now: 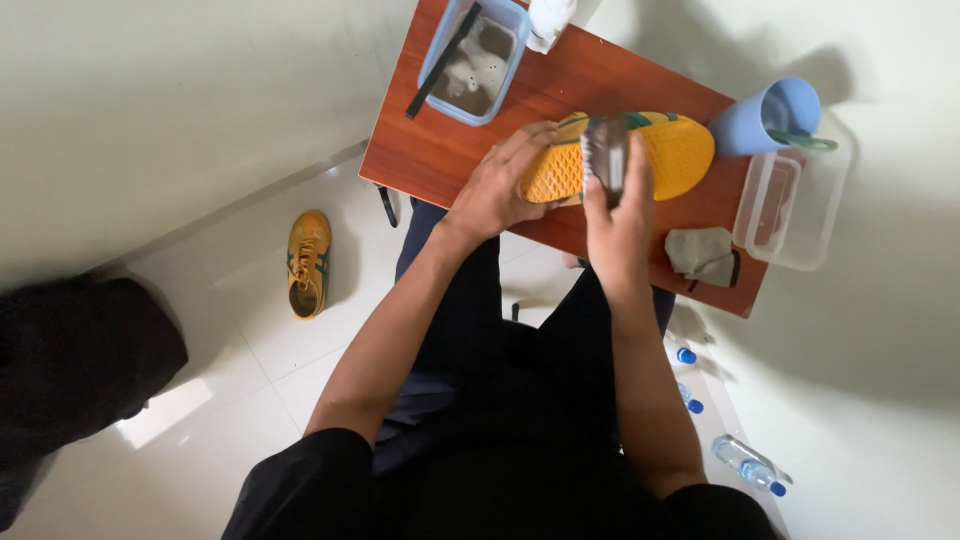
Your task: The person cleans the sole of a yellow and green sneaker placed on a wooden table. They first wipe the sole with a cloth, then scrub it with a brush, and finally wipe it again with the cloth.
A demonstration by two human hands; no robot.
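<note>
A yellow shoe (672, 155) with green stripes lies sole-up on the small reddish wooden table (440, 150). My left hand (497, 188) grips its heel end. My right hand (618, 215) holds a dark brush (605, 160) pressed across the middle of the sole.
A blue tub of murky water (474, 58) with a dark stick stands at the table's far left, a white cloth (548, 20) beside it. A blue cup (768, 118), a clear lidded box (795, 205) and a grey rag (702, 254) sit right. The matching shoe (308, 262) and water bottles (745, 463) lie on the floor.
</note>
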